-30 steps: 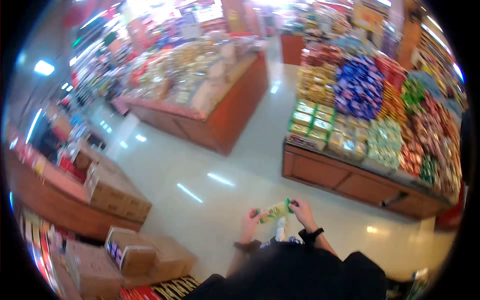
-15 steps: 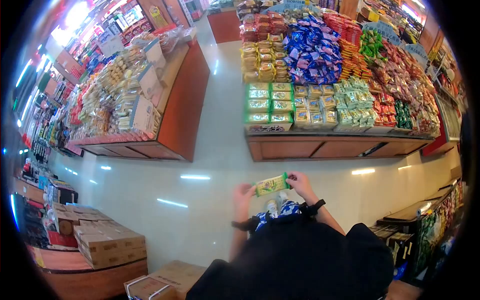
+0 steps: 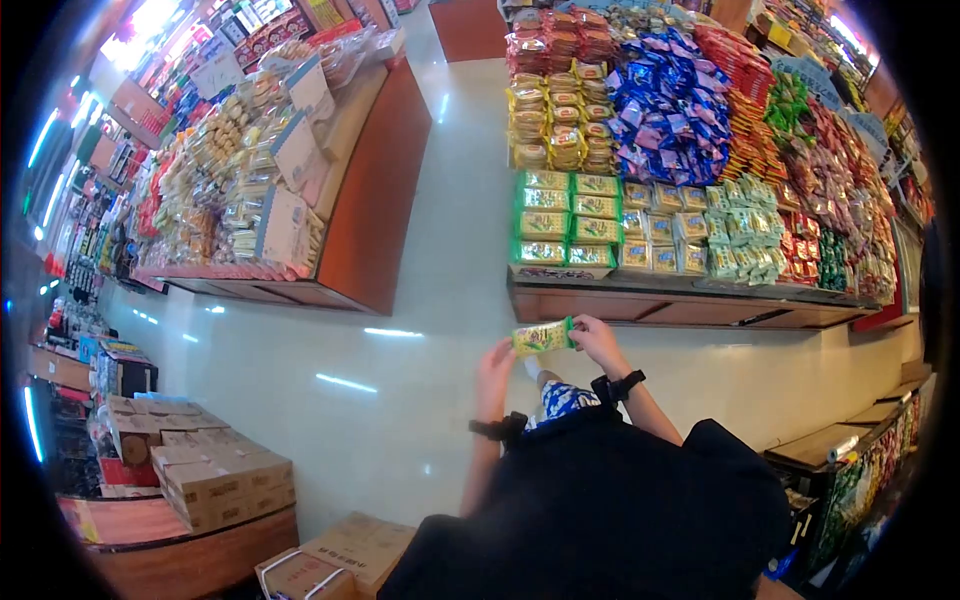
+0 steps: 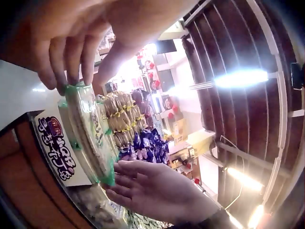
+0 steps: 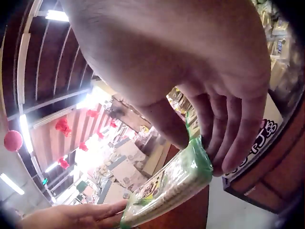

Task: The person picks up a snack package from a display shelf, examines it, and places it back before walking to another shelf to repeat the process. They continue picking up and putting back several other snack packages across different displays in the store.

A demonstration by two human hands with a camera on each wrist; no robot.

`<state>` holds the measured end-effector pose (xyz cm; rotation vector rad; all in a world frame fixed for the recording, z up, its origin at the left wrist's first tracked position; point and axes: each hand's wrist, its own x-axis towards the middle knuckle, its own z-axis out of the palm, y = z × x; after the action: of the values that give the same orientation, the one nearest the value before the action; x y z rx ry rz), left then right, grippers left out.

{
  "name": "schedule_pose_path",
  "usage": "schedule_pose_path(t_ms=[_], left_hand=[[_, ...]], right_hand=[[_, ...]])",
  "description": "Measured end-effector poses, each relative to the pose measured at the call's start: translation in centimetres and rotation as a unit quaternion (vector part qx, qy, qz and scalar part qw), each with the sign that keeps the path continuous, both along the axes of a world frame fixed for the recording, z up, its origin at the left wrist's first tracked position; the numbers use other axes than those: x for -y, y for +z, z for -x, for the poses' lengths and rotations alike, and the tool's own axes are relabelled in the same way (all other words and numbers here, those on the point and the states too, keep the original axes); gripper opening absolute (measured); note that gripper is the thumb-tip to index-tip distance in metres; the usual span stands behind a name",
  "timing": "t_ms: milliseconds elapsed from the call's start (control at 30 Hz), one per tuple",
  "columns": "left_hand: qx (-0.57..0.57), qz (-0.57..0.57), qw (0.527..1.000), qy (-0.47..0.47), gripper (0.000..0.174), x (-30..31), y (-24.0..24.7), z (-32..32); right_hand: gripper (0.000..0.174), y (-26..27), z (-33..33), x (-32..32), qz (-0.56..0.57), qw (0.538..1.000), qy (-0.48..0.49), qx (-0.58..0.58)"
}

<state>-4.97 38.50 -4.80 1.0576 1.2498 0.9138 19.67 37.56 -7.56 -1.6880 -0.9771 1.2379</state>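
Note:
A green-and-yellow packet [image 3: 543, 338] is held in front of the body between both hands. My left hand [image 3: 493, 372] pinches its left end and my right hand [image 3: 599, 343] its right end. In the left wrist view the packet [image 4: 90, 129] hangs between the left hand's fingers above and the right hand [image 4: 159, 191] below. Seen from the right wrist, the right fingers and thumb pinch the green end of the packet [image 5: 167, 186], and the left hand [image 5: 76, 217] holds the far end.
A display stand [image 3: 640, 300] with rows of packets, several in similar green wrapping [image 3: 545, 225], stands ahead to the right. Another stand [image 3: 370, 190] with bagged goods is at the left. Cardboard boxes [image 3: 225, 480] sit on a counter at lower left, another box [image 3: 360, 550] nearer.
The view has swung round from its earlier tilt, and the right-hand stand is now closer to the hands. Both hands still hold the packet, now slightly higher in view.

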Motion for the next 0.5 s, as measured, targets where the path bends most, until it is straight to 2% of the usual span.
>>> schedule_pose_path(t_ms=[100,200,300,400,433,500], left_hand=[[0.012,0.020,1.000,-0.013,0.033,-5.6,-0.2,-1.5],[0.006,0.043,0.998,-0.054,0.035,-12.1,-0.4,-3.2],[0.023,0.045,0.994,-0.096,0.037,-17.6,-2.2,-5.1],[-0.049,0.061,0.989,-0.127,0.040,-22.4,-4.3,-7.4],[-0.056,0.031,0.988,-0.143,0.039,-23.4,-5.1,-8.0],[-0.070,-0.031,0.981,-0.179,0.039,-25.1,-6.4,-8.2]], right_hand=[[0.026,-0.6,-0.8,-4.7,0.023,1.000,-0.014,-0.014],[0.034,-2.1,-2.1,-9.6,0.057,0.997,-0.043,-0.030],[0.041,-5.1,-3.4,-13.7,0.039,0.990,-0.107,-0.079],[0.042,-5.5,-4.3,-16.6,0.042,0.992,-0.113,0.047],[0.043,-5.7,-4.4,-17.2,0.030,0.989,-0.126,0.064],[0.043,-6.0,-5.1,-18.5,0.045,0.985,-0.094,0.135]])
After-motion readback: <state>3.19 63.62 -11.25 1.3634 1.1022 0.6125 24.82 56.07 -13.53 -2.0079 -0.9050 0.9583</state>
